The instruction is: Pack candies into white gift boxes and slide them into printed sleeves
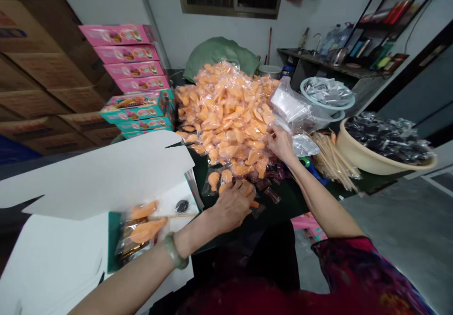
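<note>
Though wrapped, sweets (pixel 221 179) beneath left fingers (pixel 245 188)

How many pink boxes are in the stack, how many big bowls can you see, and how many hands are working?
Pink boxes: 4
Basins: 2, a pale blue basin and a beige basin
Hands: 2, the left hand and the right hand
Total: 8

The dark counter (pixel 286 202) bears a heap of orange packets (pixel 230 112), wooden sticks (pixel 332 159) and a beige basin (pixel 357 157) (full of dark wrappers (pixel 389 140)).
</note>
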`<state>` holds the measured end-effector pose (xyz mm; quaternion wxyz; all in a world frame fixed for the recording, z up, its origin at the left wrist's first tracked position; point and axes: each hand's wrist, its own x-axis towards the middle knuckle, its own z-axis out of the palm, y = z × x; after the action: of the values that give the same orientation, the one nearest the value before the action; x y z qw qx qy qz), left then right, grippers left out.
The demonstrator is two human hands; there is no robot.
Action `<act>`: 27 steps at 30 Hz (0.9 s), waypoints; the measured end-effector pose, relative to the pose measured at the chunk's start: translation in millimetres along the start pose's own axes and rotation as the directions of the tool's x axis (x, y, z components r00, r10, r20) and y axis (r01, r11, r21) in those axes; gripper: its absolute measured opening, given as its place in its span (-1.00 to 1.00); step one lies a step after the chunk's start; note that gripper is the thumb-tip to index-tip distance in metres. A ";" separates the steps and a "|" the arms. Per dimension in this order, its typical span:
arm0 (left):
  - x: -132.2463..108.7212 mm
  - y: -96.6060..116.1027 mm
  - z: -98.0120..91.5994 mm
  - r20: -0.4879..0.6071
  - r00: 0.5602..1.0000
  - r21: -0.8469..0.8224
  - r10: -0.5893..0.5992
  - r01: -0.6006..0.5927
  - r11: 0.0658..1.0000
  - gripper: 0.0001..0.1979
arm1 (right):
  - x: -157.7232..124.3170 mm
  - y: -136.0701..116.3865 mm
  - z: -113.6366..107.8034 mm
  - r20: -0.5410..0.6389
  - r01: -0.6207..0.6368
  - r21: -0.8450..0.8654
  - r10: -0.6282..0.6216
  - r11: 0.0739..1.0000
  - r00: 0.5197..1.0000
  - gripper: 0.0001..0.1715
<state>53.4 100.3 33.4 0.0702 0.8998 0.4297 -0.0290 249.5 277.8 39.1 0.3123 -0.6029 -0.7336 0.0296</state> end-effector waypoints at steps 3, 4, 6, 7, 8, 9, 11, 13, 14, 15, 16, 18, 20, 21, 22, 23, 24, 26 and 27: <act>13.9 0.8 0.5 0.053 0.999 -0.001 0.011 -0.011 1.000 -0.60 | 28.9 -6.0 4.6 0.011 -0.086 -0.150 0.089 0.985 0.996 -0.49; 17.0 -0.3 3.1 0.066 0.998 -0.002 0.019 -0.019 1.000 -0.61 | 35.8 -8.8 6.9 0.065 -0.127 -0.187 0.141 0.974 0.988 -0.39; 20.9 -3.6 10.1 0.087 0.996 -0.007 0.031 -0.031 0.999 -0.58 | 43.3 -16.3 13.8 0.190 -0.169 -0.241 0.217 0.956 0.957 -0.30; 22.2 -5.5 13.3 0.100 0.994 -0.010 0.035 -0.034 0.999 -0.55 | 43.6 -21.3 18.7 0.244 -0.147 -0.246 0.208 0.958 0.947 -0.35; 23.3 -7.5 15.8 0.114 0.993 -0.014 0.034 -0.032 0.999 -0.52 | 41.7 -27.3 24.6 0.282 -0.089 -0.229 0.153 0.969 0.947 -0.41; 24.5 -9.4 17.2 0.126 0.992 -0.019 0.030 -0.028 0.999 -0.50 | 38.3 -34.3 31.3 0.301 -0.007 -0.197 0.067 0.980 0.951 -0.46; 27.8 -12.8 16.4 0.148 0.988 -0.039 0.030 -0.024 0.999 -0.47 | 29.1 -50.1 45.7 0.320 0.151 -0.130 -0.103 0.980 0.942 -0.48; 32.4 -16.0 11.5 0.161 0.986 -0.068 0.035 -0.024 0.997 -0.48 | 22.3 -65.5 57.5 0.367 0.244 -0.097 -0.193 0.965 0.910 -0.49; 34.9 -17.8 8.4 0.167 0.985 -0.088 0.043 -0.028 0.996 -0.50 | 21.3 -71.6 61.0 0.393 0.272 -0.100 -0.214 0.957 0.894 -0.50; 37.1 -19.8 5.3 0.172 0.984 -0.110 0.053 -0.034 0.993 -0.51 | 22.4 -75.8 62.2 0.424 0.301 -0.099 -0.233 0.949 0.875 -0.51; 39.0 -22.0 2.7 0.175 0.983 -0.130 0.061 -0.038 0.991 -0.53 | 25.8 -77.6 60.9 0.459 0.334 -0.084 -0.261 0.939 0.849 -0.51; 41.4 -26.8 -0.4 0.179 0.982 -0.150 0.066 -0.039 0.988 -0.54 | 39.1 -73.5 50.7 0.523 0.399 -0.011 -0.335 0.917 0.783 -0.51; 41.8 -31.3 -0.1 0.168 0.983 -0.144 0.074 -0.050 0.988 -0.56 | 59.5 -60.0 33.5 0.554 0.423 0.103 -0.405 0.900 0.727 -0.54; 41.6 -32.9 0.9 0.159 0.984 -0.140 0.078 -0.056 0.989 -0.57 | 71.5 -50.7 24.1 0.534 0.402 0.144 -0.413 0.904 0.738 -0.60; 41.2 -34.1 1.9 0.155 0.985 -0.137 0.081 -0.060 0.989 -0.56 | 83.9 -40.4 15.6 0.488 0.358 0.160 -0.389 0.920 0.782 -0.67; 40.8 -34.8 2.8 0.155 0.984 -0.135 0.082 -0.061 0.989 -0.55 | 96.3 -29.8 8.7 0.417 0.292 0.146 -0.326 0.945 0.848 -0.71; 40.1 -34.8 3.3 0.159 0.984 -0.131 0.079 -0.058 0.990 -0.54 | 108.0 -19.3 4.1 0.329 0.205 0.104 -0.228 0.973 0.916 -0.69; 37.7 -33.8 2.4 0.169 0.983 -0.120 0.067 -0.047 0.992 -0.54 | 126.9 -1.2 3.5 0.175 0.041 -0.015 -0.038 0.999 0.984 -0.65; 35.6 -32.9 1.2 0.171 0.983 -0.117 0.063 -0.043 0.992 -0.54 | 133.2 5.7 7.1 0.156 0.012 -0.073 0.000 0.997 0.988 -0.64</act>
<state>50.2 148.0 24.9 0.1591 0.8995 0.3987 -0.0812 240.6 402.0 87.2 0.2317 -0.6075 -0.7582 0.0488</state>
